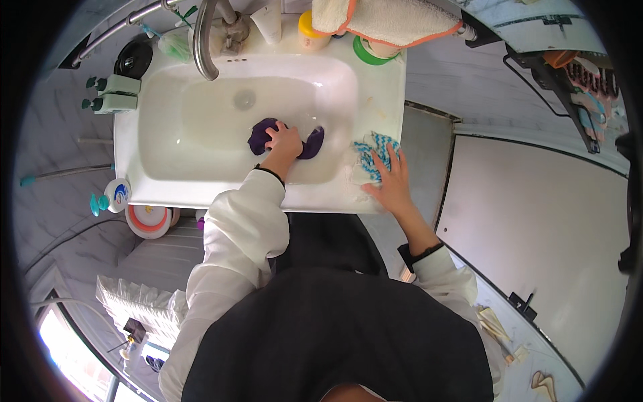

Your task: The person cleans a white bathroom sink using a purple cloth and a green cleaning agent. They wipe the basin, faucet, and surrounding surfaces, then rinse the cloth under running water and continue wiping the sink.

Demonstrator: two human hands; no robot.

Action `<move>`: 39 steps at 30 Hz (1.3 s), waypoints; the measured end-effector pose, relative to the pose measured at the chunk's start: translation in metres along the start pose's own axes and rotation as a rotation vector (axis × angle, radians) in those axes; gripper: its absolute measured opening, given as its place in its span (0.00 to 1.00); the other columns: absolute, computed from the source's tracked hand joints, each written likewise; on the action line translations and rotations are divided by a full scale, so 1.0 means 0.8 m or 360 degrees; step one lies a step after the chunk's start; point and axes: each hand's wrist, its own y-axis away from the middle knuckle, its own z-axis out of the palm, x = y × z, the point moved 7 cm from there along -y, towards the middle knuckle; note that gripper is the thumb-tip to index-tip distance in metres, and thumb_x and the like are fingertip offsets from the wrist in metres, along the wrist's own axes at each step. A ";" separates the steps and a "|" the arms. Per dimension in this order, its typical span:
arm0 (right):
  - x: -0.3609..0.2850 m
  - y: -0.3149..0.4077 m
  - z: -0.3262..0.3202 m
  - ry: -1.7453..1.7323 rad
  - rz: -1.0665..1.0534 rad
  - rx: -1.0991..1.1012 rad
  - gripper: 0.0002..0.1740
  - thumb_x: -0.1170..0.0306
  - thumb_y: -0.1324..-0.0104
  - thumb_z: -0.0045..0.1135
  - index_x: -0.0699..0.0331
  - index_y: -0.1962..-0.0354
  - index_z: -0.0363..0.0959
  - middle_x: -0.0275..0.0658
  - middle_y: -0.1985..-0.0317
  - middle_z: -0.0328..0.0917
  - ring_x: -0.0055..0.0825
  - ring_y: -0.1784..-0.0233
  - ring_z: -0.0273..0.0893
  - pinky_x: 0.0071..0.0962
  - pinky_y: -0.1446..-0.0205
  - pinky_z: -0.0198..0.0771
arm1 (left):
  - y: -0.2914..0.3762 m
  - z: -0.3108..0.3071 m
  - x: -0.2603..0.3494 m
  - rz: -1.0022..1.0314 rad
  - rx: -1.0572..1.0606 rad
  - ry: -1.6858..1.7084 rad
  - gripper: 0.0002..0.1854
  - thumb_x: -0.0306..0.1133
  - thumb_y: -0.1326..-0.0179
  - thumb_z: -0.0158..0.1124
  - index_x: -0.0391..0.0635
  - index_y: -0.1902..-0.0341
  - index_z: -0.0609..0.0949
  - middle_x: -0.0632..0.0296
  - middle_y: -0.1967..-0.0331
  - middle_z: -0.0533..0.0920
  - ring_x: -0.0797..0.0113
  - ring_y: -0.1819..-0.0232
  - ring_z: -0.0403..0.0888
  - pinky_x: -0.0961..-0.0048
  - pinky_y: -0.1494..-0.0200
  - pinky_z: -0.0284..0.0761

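Observation:
A white sink basin (211,125) holds water, with a dark purple cloth (259,136) lying in it. My left hand (285,142) is on this cloth, its fingers bent over the fabric; whether they grip it is unclear. Part of the purple fabric shows on the right side of the hand. On the sink's right rim lies a crumpled white and blue patterned cloth (374,151). My right hand (394,183) rests on it with fingers spread. The faucet (203,45) arches over the back left of the basin.
Two pump bottles (116,104) and a black round object (133,59) stand at the left. A pump bottle (118,195) is at the front left corner. Along the back are a white tube (269,25), a yellow-lidded jar (312,35) and a hanging towel (387,20).

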 end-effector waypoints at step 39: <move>-0.201 -0.134 0.097 -0.1335 0.0506 0.0212 0.16 0.65 0.43 0.46 0.69 0.63 0.69 0.54 0.66 0.72 0.50 0.63 0.72 0.39 0.59 0.68 | 0.082 -0.032 -0.078 0.0289 0.0013 0.2659 0.17 0.40 0.38 0.45 0.41 0.56 0.76 0.61 0.63 0.78 0.70 0.62 0.76 0.71 0.64 0.72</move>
